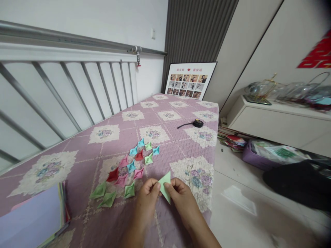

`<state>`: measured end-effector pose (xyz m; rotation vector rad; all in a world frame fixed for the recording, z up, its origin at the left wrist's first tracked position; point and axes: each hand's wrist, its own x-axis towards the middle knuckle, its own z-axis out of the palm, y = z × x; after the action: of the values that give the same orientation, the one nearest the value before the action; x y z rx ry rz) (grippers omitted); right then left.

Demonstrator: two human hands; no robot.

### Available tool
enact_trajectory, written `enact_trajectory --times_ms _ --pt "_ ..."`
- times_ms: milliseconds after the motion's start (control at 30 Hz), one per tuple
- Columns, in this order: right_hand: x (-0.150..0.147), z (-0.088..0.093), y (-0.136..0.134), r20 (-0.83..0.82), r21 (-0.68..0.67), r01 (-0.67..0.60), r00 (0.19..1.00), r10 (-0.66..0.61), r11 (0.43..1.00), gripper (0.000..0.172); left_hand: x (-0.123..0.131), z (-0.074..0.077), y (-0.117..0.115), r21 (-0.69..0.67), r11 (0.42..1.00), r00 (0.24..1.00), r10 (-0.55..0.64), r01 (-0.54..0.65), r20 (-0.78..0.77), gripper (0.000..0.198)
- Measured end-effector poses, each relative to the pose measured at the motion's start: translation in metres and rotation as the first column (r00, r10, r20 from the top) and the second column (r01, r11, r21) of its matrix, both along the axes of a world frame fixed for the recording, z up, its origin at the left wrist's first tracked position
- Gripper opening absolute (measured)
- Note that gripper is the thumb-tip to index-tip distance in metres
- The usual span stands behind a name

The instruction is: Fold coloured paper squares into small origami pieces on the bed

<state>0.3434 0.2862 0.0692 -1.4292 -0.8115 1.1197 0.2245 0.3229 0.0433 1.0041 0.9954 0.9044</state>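
Note:
A light green paper folded into a triangle [165, 179] is held above the front of the cloth-covered table. My left hand [150, 193] pinches its left side between thumb and fingers. On the other side, my right hand [179, 193] grips it with the thumb laid on its face. Left of my hands lie several small folded paper pieces in blue, green, red and pink; a green one [129, 189] is closest to my left hand, and a red one [139, 155] sits among the rest.
A stack of coloured paper [33, 217] lies at the front left. Farther back on the purple floral tablecloth [178, 134] is a black tape measure [198, 123]. A photo board [190, 81] leans behind the table. Grey radiator bars [69, 89] run along the left edge.

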Motion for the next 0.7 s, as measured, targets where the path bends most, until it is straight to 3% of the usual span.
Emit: enact_trajectory --times_ms 100,300,467,700 --pt "-0.001 0.003 -0.001 -0.132 0.043 -0.049 0.990 0.054 0.998 0.038 0.000 0.000 -0.001 -0.021 1.000 0.996 0.000 0.002 0.086 0.034" --pt "0.003 0.003 -0.002 -0.403 0.073 0.012 0.915 0.018 0.997 0.035 0.001 0.003 -0.006 -0.105 0.991 0.953 -0.043 0.078 0.301 0.033" --pt "0.005 -0.005 -0.003 -0.450 0.082 -0.083 0.886 0.111 0.993 0.030 0.003 0.003 -0.006 -0.163 0.984 0.936 -0.012 0.074 0.351 0.032" --pt "0.004 -0.005 -0.002 -0.439 0.050 -0.074 0.894 0.088 0.996 0.030 0.005 0.004 -0.007 -0.191 0.980 0.929 0.015 0.060 0.369 0.036"
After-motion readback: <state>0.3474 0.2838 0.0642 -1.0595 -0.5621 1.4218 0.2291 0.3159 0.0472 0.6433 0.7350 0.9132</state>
